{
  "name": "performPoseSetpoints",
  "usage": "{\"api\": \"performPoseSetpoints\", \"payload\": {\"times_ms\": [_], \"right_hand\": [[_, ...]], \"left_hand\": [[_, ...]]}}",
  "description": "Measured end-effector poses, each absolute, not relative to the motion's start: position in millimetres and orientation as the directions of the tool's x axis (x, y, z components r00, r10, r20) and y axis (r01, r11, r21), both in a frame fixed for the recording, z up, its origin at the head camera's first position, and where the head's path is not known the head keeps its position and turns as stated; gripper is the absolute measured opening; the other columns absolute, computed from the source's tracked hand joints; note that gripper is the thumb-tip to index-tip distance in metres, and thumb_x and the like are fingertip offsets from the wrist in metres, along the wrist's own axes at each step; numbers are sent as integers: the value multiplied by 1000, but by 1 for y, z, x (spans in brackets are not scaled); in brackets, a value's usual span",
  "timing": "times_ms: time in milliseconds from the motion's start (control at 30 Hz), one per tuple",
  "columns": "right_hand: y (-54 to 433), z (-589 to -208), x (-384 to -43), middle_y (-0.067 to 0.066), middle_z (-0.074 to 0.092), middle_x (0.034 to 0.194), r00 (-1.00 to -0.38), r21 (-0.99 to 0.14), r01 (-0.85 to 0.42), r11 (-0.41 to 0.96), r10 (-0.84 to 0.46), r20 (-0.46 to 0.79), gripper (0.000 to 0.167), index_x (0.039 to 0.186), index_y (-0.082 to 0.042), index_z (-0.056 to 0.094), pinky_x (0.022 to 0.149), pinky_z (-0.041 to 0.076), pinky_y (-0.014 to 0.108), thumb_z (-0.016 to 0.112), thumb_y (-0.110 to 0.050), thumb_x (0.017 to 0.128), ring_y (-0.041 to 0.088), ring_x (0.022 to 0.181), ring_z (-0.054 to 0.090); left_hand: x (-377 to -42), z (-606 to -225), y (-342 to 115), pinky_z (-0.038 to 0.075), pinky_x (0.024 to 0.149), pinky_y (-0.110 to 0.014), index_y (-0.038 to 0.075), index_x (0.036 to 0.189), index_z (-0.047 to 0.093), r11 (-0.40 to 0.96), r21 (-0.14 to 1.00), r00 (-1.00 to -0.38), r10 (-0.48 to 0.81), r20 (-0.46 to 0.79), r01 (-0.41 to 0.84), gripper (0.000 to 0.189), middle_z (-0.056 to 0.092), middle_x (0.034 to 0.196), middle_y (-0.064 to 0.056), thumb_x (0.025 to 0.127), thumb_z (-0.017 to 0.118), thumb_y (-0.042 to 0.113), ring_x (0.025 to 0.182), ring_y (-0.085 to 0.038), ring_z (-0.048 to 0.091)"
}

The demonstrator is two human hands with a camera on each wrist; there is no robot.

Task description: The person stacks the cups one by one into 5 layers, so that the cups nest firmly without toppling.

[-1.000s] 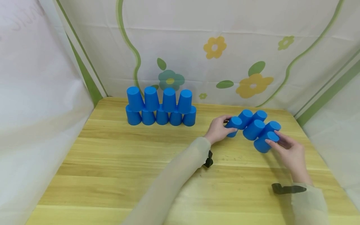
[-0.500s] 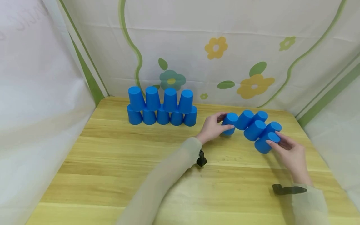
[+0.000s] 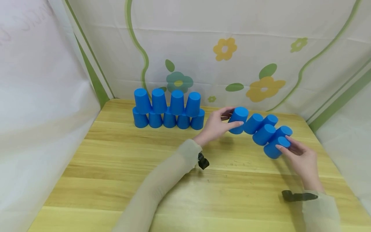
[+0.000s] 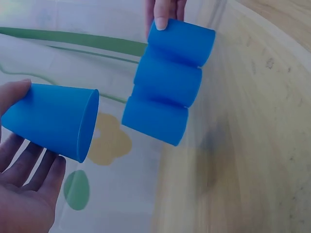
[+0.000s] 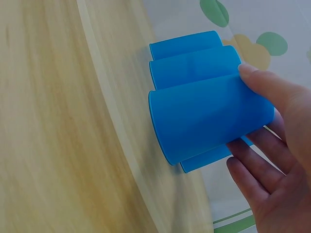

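Note:
In the head view my left hand (image 3: 215, 126) holds an upside-down blue cup (image 3: 239, 119) between thumb and fingers. This cup is off the table, with a shadow below it; the left wrist view shows the same cup (image 4: 53, 119) from the side. At the right, my right hand (image 3: 303, 161) grips the nearest blue cup (image 3: 271, 151) of a close cluster. The other clustered cups (image 3: 263, 134) stand upside down behind and beside it. The right wrist view shows thumb and fingers around that gripped cup (image 5: 209, 116).
On the left of the wooden table (image 3: 179, 199), blue cups stand in two tiers. The lower row (image 3: 169, 119) carries an upper row (image 3: 176, 103), all upside down. A white curtain (image 3: 185, 38) with printed flowers hangs behind; more cloth (image 3: 43, 96) is at the sides.
My left hand has moved away from the cluster, first left and then upward, raising its cup from the table. My right hand stays on its cup. The head view has shifted slightly.

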State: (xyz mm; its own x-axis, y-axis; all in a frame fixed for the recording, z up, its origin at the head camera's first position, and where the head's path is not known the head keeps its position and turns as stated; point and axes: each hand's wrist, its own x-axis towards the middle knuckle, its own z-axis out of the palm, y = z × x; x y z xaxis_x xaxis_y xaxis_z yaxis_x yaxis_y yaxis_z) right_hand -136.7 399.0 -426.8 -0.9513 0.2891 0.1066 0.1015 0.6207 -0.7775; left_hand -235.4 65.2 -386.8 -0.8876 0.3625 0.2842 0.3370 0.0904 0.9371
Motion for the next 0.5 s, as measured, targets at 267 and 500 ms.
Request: {"api": "performPoseSetpoints", "payload": {"times_ms": [267, 500], "right_hand": [[399, -425, -137, 23, 60, 136, -957, -771, 106, 627, 276, 93, 68, 149, -13, 55, 76, 49, 7, 78, -41, 91, -14, 94, 58], [399, -427, -136, 25, 59, 136, -955, -772, 102, 628, 278, 100, 68, 148, -12, 56, 76, 50, 8, 78, -41, 90, -13, 94, 59]], "left_hand": [[-231, -386, 30, 51, 96, -28, 16, 140, 61, 94, 914, -877, 336, 345, 395, 58, 66, 127, 4, 89, 82, 35, 114, -13, 63], [-229, -391, -10, 53, 98, -37, 14, 138, 62, 86, 883, -857, 300, 419, 462, 54, 66, 127, 1, 90, 82, 28, 114, -12, 62]]}}
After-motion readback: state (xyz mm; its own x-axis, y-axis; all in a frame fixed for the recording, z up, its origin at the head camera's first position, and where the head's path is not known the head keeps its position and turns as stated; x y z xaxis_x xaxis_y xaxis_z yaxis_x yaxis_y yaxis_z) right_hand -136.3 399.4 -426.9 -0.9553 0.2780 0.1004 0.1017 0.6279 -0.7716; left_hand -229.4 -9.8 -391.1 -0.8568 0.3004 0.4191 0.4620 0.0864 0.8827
